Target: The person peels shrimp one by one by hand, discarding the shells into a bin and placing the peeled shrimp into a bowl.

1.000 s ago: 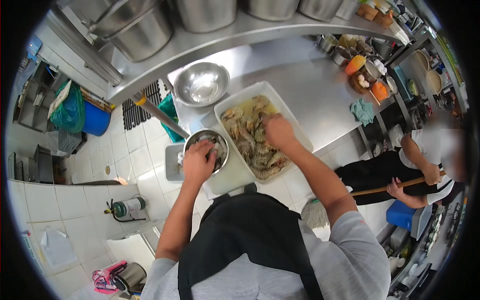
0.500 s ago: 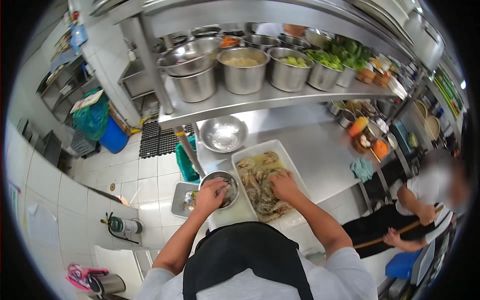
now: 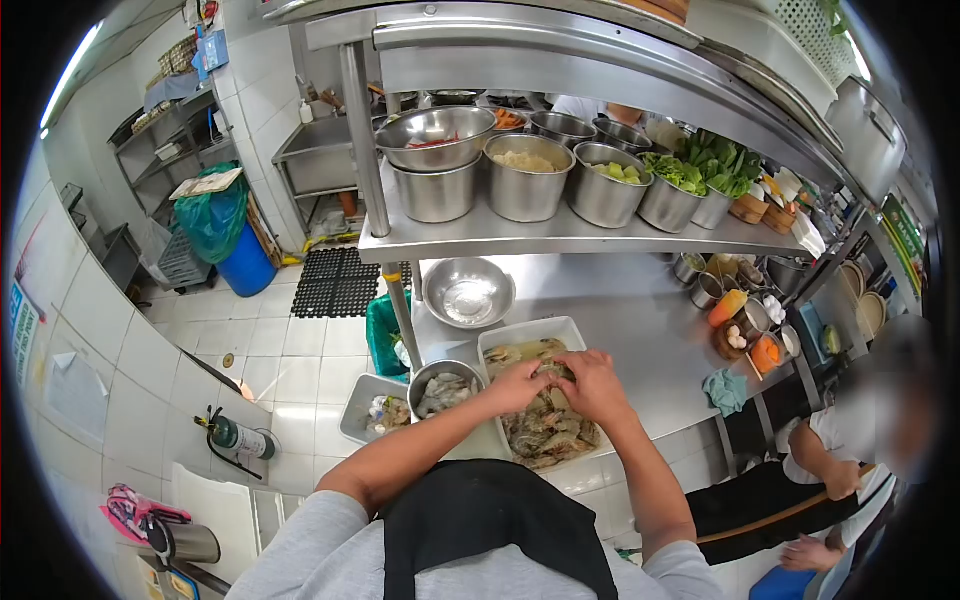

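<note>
A white rectangular tub [image 3: 487, 347] holds several whole, shell-on shrimp [image 3: 545, 440] in cloudy yellowish liquid. Over it my two hands meet, fingertips almost touching. My right hand [image 3: 594, 386] is closed around a shrimp [image 3: 555, 369], mostly covered by the fingers. My left hand [image 3: 517, 387] pinches at the same shrimp from the left. Beside the tub, to the left, stands a round metal pot [image 3: 417, 384] with pale, peeled-looking shrimp [image 3: 446, 394] inside. A grey bin [image 3: 352, 420] containing scraps sits lower, further left.
A shiny steel bowl [image 3: 468, 292] lies behind the tub on the steel counter [image 3: 610, 300]. Metal pots of vegetables line the shelf [image 3: 520, 240] above. A teal cloth [image 3: 725, 391] rests at right, near a co-worker [image 3: 815, 450]. A shelf post [image 3: 398, 320] rises near the pot.
My left hand has left the metal pot and come right over the tub. My right hand has lifted from among the shrimp and met it, with a shrimp between them. The view has shifted.
</note>
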